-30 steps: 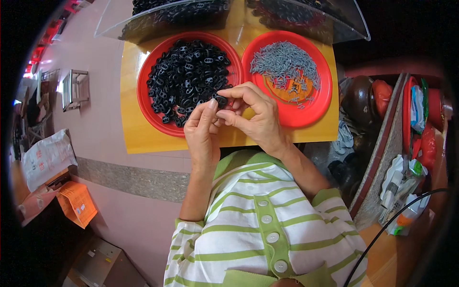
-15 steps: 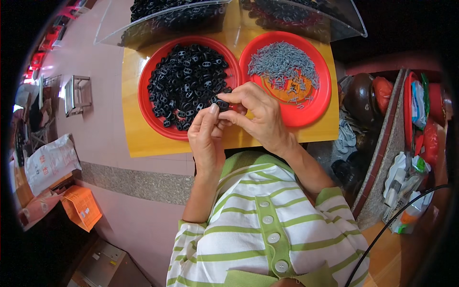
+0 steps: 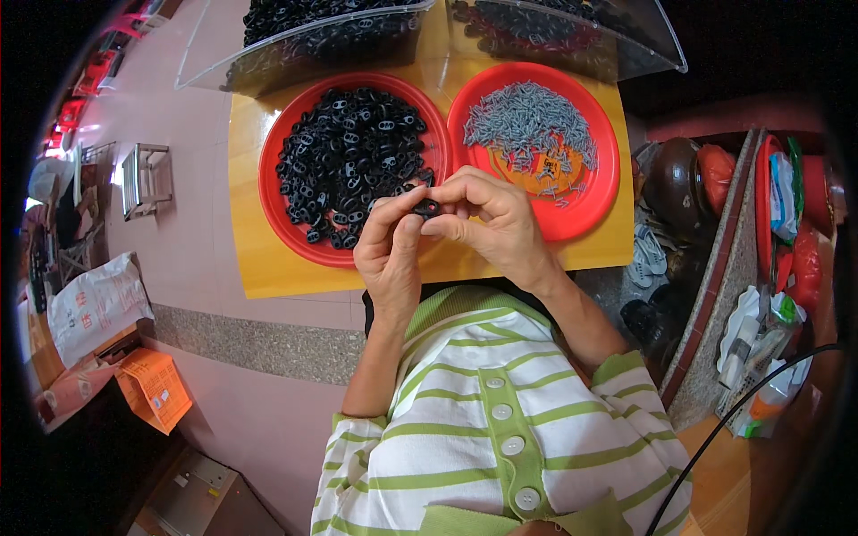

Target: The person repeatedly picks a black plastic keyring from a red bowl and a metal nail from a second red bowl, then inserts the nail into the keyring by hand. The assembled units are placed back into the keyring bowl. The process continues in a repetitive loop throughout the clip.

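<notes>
Just above the middle of the frame, the left hand (image 3: 391,255) and the right hand (image 3: 494,223) meet fingertip to fingertip over the near edge of a yellow board (image 3: 246,205). Between them sits one small black plastic oval piece (image 3: 426,209), pinched from both sides: the left thumb and forefinger press on it from the left, and the right thumb and forefinger close on it from the right. Whether a pin is already seated in it cannot be told, as the fingers cover most of it.

Behind the hands, in the upper middle of the frame, a round red plastic tray (image 3: 277,210) holds a dense heap of the same black oval pieces (image 3: 353,161). Just beside it to the right, a second round red plastic tray (image 3: 599,192) carries a pile of small grey metal pins (image 3: 527,125), with some orange showing beneath them. Both piles look full, so by that measure a large share of the work seems left to do. Along the top edge, clear plastic bins (image 3: 375,36) hold many more black pieces; whether these are finished ones cannot be told.

A green-and-white striped buttoned shirt (image 3: 500,420) fills the lower centre of the frame.
</notes>
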`<action>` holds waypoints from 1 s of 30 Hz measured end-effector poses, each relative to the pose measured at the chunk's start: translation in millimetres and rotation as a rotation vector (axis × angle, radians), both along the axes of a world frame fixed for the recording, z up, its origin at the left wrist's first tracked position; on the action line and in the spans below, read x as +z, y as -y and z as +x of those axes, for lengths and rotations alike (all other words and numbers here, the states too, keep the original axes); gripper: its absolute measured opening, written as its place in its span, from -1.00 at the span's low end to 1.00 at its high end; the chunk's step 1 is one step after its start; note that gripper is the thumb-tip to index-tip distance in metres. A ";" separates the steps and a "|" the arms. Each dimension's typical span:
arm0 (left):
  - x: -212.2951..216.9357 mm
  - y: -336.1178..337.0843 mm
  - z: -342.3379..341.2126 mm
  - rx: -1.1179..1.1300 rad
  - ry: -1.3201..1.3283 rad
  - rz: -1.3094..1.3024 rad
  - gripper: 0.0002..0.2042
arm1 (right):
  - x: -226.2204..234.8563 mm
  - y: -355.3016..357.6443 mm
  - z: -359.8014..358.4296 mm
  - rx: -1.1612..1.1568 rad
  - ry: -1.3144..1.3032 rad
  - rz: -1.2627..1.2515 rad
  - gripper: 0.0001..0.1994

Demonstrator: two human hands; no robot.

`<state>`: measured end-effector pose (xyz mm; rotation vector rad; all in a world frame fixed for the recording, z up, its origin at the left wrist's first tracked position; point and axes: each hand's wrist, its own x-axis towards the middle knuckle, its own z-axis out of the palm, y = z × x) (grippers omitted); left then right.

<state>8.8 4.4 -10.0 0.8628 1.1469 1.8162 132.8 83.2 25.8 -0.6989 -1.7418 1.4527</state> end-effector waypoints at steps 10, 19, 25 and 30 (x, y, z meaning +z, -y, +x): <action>-8.6 8.8 0.6 -0.019 0.054 0.068 -0.87 | 0.1 9.3 0.6 0.036 0.058 0.049 -0.78; -3.2 0.0 -5.6 0.044 -0.109 0.020 -0.80 | -2.6 -2.0 1.2 0.053 0.115 -0.056 -0.80; 15.8 -31.3 -27.8 0.179 -0.766 -0.200 -0.80 | 40.3 -92.6 22.3 -0.461 0.124 0.333 -0.82; 5.7 -43.1 -34.2 0.153 -1.007 -0.266 -0.85 | 65.3 -164.8 49.4 -0.774 0.261 0.785 -0.73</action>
